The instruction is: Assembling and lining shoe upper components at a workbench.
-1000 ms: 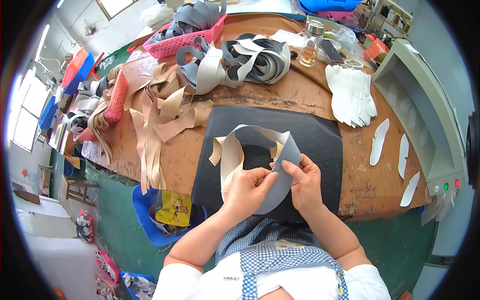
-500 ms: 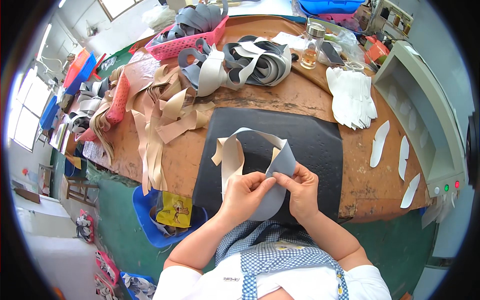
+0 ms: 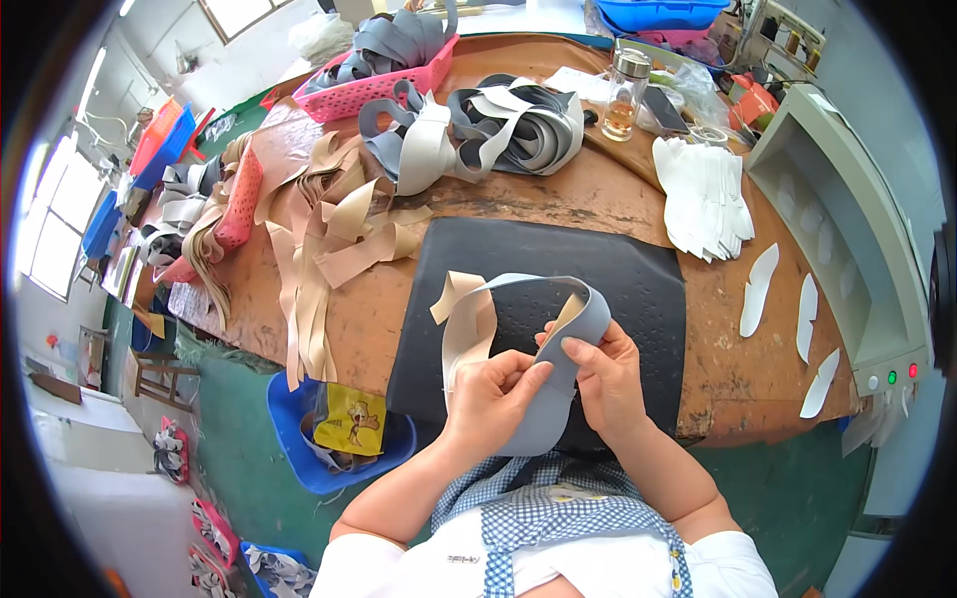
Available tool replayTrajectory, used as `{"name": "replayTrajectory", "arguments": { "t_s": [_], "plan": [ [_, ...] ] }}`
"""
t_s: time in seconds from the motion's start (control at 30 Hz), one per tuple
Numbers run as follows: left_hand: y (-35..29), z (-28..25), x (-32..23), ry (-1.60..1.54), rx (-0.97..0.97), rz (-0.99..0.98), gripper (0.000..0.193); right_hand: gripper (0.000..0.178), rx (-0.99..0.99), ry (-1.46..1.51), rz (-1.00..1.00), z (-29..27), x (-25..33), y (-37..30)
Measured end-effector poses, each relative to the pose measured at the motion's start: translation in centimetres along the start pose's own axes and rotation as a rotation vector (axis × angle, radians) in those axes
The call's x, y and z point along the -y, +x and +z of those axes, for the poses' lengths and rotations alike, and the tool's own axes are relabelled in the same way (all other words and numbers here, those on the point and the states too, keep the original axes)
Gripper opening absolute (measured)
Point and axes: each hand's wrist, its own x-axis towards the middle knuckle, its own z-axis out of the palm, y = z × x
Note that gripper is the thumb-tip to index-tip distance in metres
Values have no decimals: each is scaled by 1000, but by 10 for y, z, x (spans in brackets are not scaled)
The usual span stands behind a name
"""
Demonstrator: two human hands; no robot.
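Between my hands is a grey-blue strip of leather-like material (image 3: 543,419), curved into a loop with a beige underside. My left hand (image 3: 488,394) pinches its lower edge between thumb and fingers. On the right side of the loop, my right hand (image 3: 606,374) grips the strip, thumb on the outer face and fingers behind. A beige strip (image 3: 469,324) joins the loop at the left and sticks up with a bent end. Beneath the hands lies a black mat (image 3: 638,289). Some fingertips are hidden behind the material.
Beige strips (image 3: 309,289) lie left of the mat, with grey rolled strips (image 3: 528,125) and a pink basket (image 3: 389,90) behind. White cut pieces (image 3: 703,199) and a glass bottle (image 3: 624,95) are at right, beside a grey machine (image 3: 847,229). A blue bin (image 3: 299,453) stands below the table.
The loop has come down slightly and opened rounder. My right hand has slid up and right along the strip, apart from the left hand; earlier their thumbs nearly met.
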Motion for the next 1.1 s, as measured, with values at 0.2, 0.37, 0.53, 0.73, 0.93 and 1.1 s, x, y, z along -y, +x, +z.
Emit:
{"name": "replayTrajectory", "arguments": {
  "t_s": [0.2,0.37,0.53,0.73,0.93,1.1],
  "plan": [
    [1,-1,2,14,6,22,18,26,-34,-79,-16,1,1,1],
    [-1,-3,1,114,27,79,16,23,-51,-129,2,4,-1,1],
    [3,-8,-3,-21,-21,38,13,23,-8,-224,-21,3,-11,-3],
    [-9,0,3,16,-142,165,14,28,16,19,80,-4,3,10],
    [-9,1,6,-36,-128,127,13,26,0,-44,42,-3,2,9],
    [3,-1,2,-124,-112,88,12,27,25,-189,-22,-3,-3,5]
  ]
}}
